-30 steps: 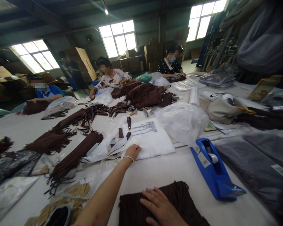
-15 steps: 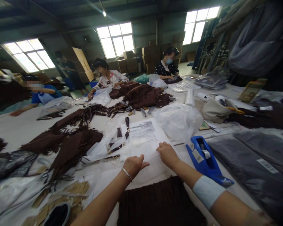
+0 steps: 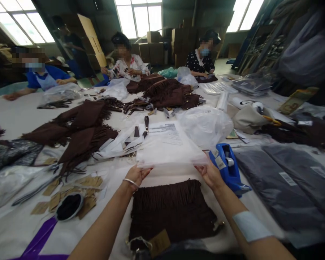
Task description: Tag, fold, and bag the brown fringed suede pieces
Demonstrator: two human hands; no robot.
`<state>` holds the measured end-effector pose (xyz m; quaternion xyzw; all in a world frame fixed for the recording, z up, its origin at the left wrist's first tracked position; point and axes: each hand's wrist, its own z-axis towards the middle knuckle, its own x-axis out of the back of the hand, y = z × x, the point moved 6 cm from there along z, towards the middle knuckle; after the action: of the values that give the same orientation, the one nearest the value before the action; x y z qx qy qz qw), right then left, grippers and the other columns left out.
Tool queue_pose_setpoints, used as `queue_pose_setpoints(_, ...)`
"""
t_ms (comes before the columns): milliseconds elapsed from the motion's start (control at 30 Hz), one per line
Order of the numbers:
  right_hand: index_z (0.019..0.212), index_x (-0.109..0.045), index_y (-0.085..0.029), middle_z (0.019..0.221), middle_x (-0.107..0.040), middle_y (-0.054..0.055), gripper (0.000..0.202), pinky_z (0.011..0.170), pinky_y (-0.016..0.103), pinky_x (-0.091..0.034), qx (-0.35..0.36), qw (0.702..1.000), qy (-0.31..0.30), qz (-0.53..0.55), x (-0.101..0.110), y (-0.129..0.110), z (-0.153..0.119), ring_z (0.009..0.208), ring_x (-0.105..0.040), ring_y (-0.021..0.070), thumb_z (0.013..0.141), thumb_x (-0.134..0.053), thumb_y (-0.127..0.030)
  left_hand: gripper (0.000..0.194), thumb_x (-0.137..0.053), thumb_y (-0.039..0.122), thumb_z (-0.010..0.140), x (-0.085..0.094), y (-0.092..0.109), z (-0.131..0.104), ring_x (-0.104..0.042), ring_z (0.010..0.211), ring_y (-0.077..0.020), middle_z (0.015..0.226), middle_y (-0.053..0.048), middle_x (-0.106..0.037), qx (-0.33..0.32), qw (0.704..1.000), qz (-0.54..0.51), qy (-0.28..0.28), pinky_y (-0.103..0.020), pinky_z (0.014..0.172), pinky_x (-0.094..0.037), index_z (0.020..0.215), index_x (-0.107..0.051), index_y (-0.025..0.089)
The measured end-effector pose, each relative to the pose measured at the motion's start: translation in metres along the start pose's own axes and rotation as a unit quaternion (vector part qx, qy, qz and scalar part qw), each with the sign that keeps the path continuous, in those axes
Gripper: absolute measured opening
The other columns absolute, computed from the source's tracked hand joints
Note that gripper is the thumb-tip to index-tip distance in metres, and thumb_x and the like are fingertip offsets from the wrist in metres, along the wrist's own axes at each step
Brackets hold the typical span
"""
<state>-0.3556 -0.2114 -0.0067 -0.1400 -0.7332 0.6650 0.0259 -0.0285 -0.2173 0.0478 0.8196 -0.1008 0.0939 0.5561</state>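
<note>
A translucent white plastic bag (image 3: 168, 153) is stretched between my two hands, its near edge lifted toward me. My left hand (image 3: 137, 176) pinches its left corner, and my right hand (image 3: 209, 175) grips the right corner. Beneath and nearer to me lies a dark brown fringed bag (image 3: 170, 213) with a tan paper tag (image 3: 159, 242) on a string at its front edge. A printed sheet (image 3: 166, 130) shows beyond the plastic. Close beside my right hand stands a blue tape dispenser (image 3: 227, 166).
Dark brown fringed pieces (image 3: 81, 141) lie on the left, near tan tags (image 3: 89, 184) and a small round container (image 3: 69, 206). Flat dark packages (image 3: 276, 180) cover the right side. A puffed plastic bag (image 3: 206, 124) sits beyond. Several people (image 3: 131, 65) are across the table.
My hands have closed on the plastic bag's near corners, pulling them apart and toward me. The view has tilted down, showing more of the fringed bag and its tag.
</note>
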Motion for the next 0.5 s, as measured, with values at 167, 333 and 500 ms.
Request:
queue_pose_setpoints(167, 0.089, -0.058, -0.016, 0.096, -0.064, 0.009, 0.028, 0.094, 0.046, -0.047, -0.078, 0.99, -0.055, 0.108, 0.003, 0.018, -0.024, 0.104, -0.058, 0.0261, 0.069, -0.06, -0.034, 0.027, -0.059, 0.022, 0.08, -0.028, -0.006, 0.016, -0.064, 0.091, -0.0188, 0.104, -0.014, -0.063, 0.026, 0.983, -0.158, -0.09, -0.034, 0.086, -0.053, 0.103, -0.053, 0.01)
queue_pose_setpoints(333, 0.096, -0.065, -0.019, 0.103, -0.066, 0.005, 0.038, 0.102, 0.046, -0.041, -0.124, 0.99, -0.061, -0.033, 0.023, 0.06, -0.073, 0.117, -0.049, 0.0276, 0.074, -0.058, -0.049, 0.019, -0.075, 0.021, 0.061, 0.014, -0.03, -0.002, -0.061, 0.069, -0.0142, 0.07, -0.001, -0.064, 0.051, 0.98, -0.134, -0.135, -0.023, 0.069, -0.052, 0.073, -0.063, 0.011)
queue_pose_setpoints(500, 0.112, -0.062, -0.015, 0.107, -0.065, 0.005, 0.057, 0.103, 0.043, -0.042, -0.151, 0.98, -0.088, -0.096, 0.012, 0.067, -0.098, 0.12, -0.047, 0.026, 0.082, -0.047, -0.061, 0.023, -0.078, 0.027, 0.057, 0.051, -0.043, -0.035, -0.053, 0.056, -0.0112, 0.056, 0.002, -0.059, 0.05, 0.99, -0.083, -0.1, -0.018, 0.054, -0.043, 0.059, -0.062, 0.011)
